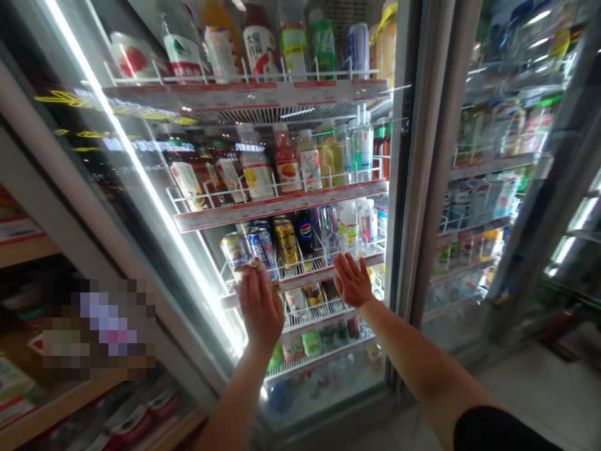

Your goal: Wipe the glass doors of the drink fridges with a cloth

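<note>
Both arms reach forward to the glass door (pixel 305 379) of a lit drinks fridge. My left hand (pixel 261 307) is raised in front of the cans on the middle shelf. A crumpled whitish cloth or tissue (pixel 256 264) shows at its fingertips, pressed toward the glass; most of it is hidden by the fingers. My right hand (pixel 352 280) is open, fingers stretched out, and appears to lie flat on the glass right of the left hand. Behind the door are a gold can (pixel 286 242), blue cans (pixel 260 246) and a dark Pepsi bottle (pixel 305 230).
Wire-fronted shelves hold bottled drinks, among them a red-capped juice bottle (pixel 286 160). A grey door frame (pixel 420 188) borders the right side, with another stocked fridge (pixel 488 207) beyond. Wooden shelves (pixel 28 250) with goods stand at left. Tiled floor (pixel 526 382) shows lower right.
</note>
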The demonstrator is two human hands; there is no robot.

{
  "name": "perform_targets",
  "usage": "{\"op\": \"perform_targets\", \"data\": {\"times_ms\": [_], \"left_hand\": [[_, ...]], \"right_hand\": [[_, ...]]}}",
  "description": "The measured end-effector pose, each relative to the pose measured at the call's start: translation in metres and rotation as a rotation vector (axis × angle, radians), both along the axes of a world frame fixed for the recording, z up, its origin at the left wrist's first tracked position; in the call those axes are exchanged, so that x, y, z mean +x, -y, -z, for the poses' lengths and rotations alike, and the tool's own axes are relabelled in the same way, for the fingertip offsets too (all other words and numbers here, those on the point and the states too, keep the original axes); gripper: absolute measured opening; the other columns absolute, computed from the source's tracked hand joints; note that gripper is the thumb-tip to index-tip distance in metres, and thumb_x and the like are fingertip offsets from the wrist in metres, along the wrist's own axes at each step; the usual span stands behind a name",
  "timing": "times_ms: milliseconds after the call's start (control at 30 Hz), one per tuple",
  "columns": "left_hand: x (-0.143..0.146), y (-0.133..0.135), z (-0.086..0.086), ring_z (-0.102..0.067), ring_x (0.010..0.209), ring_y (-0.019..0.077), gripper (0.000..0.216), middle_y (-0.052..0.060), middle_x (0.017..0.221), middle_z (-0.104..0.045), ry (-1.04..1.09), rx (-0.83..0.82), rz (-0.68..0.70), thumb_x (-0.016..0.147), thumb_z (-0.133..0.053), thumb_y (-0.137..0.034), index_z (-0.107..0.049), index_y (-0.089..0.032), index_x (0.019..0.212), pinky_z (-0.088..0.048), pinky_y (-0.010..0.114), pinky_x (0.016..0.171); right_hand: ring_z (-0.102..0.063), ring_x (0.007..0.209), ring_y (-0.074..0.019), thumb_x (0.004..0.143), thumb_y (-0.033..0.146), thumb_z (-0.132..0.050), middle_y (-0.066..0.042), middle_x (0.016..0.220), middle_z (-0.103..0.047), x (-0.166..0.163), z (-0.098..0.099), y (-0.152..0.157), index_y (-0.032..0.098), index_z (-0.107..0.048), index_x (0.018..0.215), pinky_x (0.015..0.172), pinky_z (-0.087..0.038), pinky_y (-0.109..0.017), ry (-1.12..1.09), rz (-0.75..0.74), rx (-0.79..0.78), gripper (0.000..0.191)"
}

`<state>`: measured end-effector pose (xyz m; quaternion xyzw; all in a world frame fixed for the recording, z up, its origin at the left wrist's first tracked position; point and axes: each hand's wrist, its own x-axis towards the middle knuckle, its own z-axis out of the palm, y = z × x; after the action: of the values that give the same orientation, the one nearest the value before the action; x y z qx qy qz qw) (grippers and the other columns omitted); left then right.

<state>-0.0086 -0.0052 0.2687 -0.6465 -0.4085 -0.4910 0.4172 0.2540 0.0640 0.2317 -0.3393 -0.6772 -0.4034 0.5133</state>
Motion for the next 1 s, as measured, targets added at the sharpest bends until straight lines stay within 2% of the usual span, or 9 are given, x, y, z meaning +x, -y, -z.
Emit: {"op": "perform_targets", "data": {"times_ms": [100,300,400,533,600,767,867,933,1000], "left_hand": [[0.017,-0.005,-0.007,-0.019,0.162,0.0303,0.074,0.017,0.171,-0.028,-0.069,0.022,0.014,0.103,-0.054,-0.014,-0.021,-0.017,0.169,-0.019,0.051,0.133],[0.039,-0.032,-0.067,-0.020,0.161,0.0269,0.068,0.016,0.169,-0.031,-0.046,0.084,0.051,0.106,-0.043,-0.012,-0.018,-0.017,0.169,-0.020,0.051,0.133],[0.054,-0.029,-0.053,-0.019,0.162,0.0252,0.068,0.015,0.168,-0.034,-0.064,0.037,0.079,0.104,-0.039,-0.007,-0.018,-0.016,0.169,-0.019,0.048,0.134],[0.061,-0.015,-0.023,-0.020,0.161,0.0227,0.071,0.013,0.162,-0.045,-0.324,-0.095,0.122,0.102,-0.037,-0.002,-0.015,-0.013,0.169,-0.017,0.043,0.134],[0.056,-0.015,-0.033,-0.022,0.160,0.0223,0.072,0.013,0.161,-0.047,-0.387,-0.085,0.118,0.102,-0.038,-0.001,-0.015,-0.013,0.169,-0.018,0.042,0.134],[0.049,-0.027,-0.086,-0.024,0.160,0.0248,0.070,0.013,0.164,-0.043,-0.227,0.030,0.113,0.103,-0.044,-0.005,-0.022,-0.018,0.168,-0.021,0.046,0.133],[0.061,-0.027,-0.073,-0.022,0.161,0.0248,0.069,0.013,0.164,-0.043,-0.196,-0.008,0.124,0.102,-0.042,-0.004,-0.025,-0.017,0.167,-0.021,0.046,0.133],[0.072,-0.025,-0.055,-0.023,0.161,0.0231,0.070,0.012,0.161,-0.048,-0.285,-0.051,0.156,0.101,-0.040,-0.002,-0.023,-0.015,0.168,-0.019,0.044,0.134],[0.077,-0.025,-0.049,-0.026,0.160,0.0219,0.072,0.010,0.158,-0.052,-0.407,-0.086,0.202,0.100,-0.040,-0.001,-0.022,-0.015,0.168,-0.019,0.043,0.134]], "right_hand": [[-0.057,0.144,-0.0230,0.104,0.022,-0.046,-0.014,0.143,-0.069,-0.002,0.002,-0.001,0.014,-0.024,0.169,0.134,-0.005,-0.044,0.003,0.013,-0.001,0.069],[-0.053,0.147,-0.0225,0.103,0.023,-0.047,-0.014,0.143,-0.069,-0.001,0.002,0.001,0.013,-0.037,0.164,0.134,-0.005,-0.044,0.004,0.039,-0.029,0.063],[-0.052,0.147,-0.0224,0.102,0.024,-0.048,-0.014,0.142,-0.070,-0.001,0.002,0.000,0.014,-0.047,0.158,0.134,-0.005,-0.044,0.008,0.045,-0.026,0.057],[-0.050,0.149,-0.0221,0.101,0.023,-0.048,-0.013,0.141,-0.071,-0.002,0.002,-0.001,0.015,-0.055,0.152,0.134,-0.006,-0.044,0.003,0.052,-0.006,0.053],[-0.049,0.150,-0.0214,0.101,0.023,-0.048,-0.012,0.140,-0.072,-0.002,0.002,-0.002,0.015,-0.057,0.150,0.135,-0.006,-0.043,0.001,0.054,-0.002,0.051],[-0.049,0.150,-0.0209,0.102,0.024,-0.048,-0.012,0.137,-0.073,-0.003,0.002,-0.001,0.015,-0.063,0.143,0.135,-0.007,-0.043,-0.004,0.057,0.006,0.045],[-0.048,0.150,-0.0209,0.102,0.024,-0.048,-0.012,0.137,-0.073,-0.003,0.002,0.000,0.015,-0.065,0.142,0.135,-0.006,-0.044,-0.004,0.059,0.003,0.044],[-0.047,0.151,-0.0210,0.102,0.025,-0.048,-0.011,0.139,-0.072,-0.003,0.002,-0.001,0.016,-0.065,0.142,0.135,-0.006,-0.044,0.004,0.067,0.003,0.044],[-0.045,0.152,-0.0208,0.102,0.025,-0.048,-0.011,0.141,-0.071,-0.002,0.003,-0.001,0.017,-0.063,0.144,0.135,-0.006,-0.044,0.013,0.079,-0.002,0.046]]}}
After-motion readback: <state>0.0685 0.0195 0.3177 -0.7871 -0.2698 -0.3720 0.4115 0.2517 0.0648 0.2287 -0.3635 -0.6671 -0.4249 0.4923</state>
